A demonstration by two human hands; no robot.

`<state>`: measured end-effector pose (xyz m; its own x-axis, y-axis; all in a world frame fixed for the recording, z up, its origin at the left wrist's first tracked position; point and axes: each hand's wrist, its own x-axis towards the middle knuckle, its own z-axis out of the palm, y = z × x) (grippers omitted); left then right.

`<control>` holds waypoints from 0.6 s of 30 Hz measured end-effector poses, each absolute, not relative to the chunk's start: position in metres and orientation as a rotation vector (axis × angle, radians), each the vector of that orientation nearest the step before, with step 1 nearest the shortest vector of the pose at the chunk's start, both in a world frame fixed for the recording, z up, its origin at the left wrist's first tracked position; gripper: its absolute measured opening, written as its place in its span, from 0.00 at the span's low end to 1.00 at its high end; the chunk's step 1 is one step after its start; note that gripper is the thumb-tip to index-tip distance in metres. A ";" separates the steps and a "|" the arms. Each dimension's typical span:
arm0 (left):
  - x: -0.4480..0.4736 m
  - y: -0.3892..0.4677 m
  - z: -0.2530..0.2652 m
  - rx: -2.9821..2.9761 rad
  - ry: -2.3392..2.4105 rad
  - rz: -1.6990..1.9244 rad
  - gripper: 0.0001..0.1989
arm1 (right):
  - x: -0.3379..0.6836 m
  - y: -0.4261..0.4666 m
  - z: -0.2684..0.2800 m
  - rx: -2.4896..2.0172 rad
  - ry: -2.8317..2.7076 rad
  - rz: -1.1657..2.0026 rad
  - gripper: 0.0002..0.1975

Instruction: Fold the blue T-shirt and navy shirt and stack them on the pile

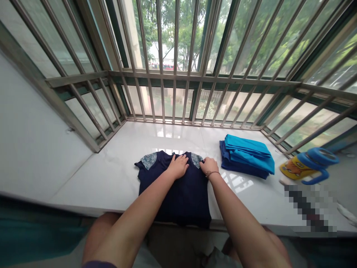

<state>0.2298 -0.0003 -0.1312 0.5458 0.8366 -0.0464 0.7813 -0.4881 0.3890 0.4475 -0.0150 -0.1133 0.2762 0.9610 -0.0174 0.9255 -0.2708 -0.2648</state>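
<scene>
A dark navy T-shirt (181,197) with patterned grey-blue shoulder panels lies spread on the white sill, its neckline toward the window and its lower edge at the sill's front. My left hand (177,166) rests flat on the upper chest of the shirt, just below the neckline, fingers stretched out. At the shirt's right sleeve, my right hand (209,166) pinches the cloth with closed fingers; a thin bracelet circles that wrist. To the right of my right hand sits a stack of folded clothes, bright blue (249,149) on top of dark blue (242,167).
A blue and yellow bottle (308,165) with a handle stands on the right of the sill. Near it lies a blurred-out dark item (306,208). Metal window bars (174,96) rise along the back and both sides of the white sill (106,178).
</scene>
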 end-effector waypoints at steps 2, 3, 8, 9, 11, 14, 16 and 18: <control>0.239 0.013 -0.136 2.386 1.343 0.229 0.30 | 0.440 -0.025 -0.110 -2.216 -1.820 0.204 0.15; 0.241 0.018 -0.139 2.371 1.343 0.244 0.30 | 0.435 -0.032 -0.108 -2.133 -1.872 0.187 0.15; 0.239 0.037 -0.139 2.256 1.394 0.327 0.28 | 0.408 -0.067 -0.109 -1.660 -2.232 0.242 0.17; 0.237 0.040 -0.137 2.230 1.415 0.349 0.28 | 0.403 -0.073 -0.111 -1.576 -2.305 0.274 0.19; 0.233 0.044 -0.132 2.193 1.451 0.391 0.27 | 0.395 -0.082 -0.115 -1.430 -2.447 0.325 0.21; 0.224 0.044 -0.125 2.188 1.474 0.429 0.24 | 0.387 -0.091 -0.119 -1.337 -2.563 0.317 0.17; 0.214 0.039 -0.120 2.206 1.509 0.457 0.23 | 0.383 -0.096 -0.118 -1.334 -2.557 0.281 0.13; 0.197 0.031 -0.116 2.208 1.609 0.495 0.24 | 0.381 -0.101 -0.115 -1.316 -2.523 0.256 0.10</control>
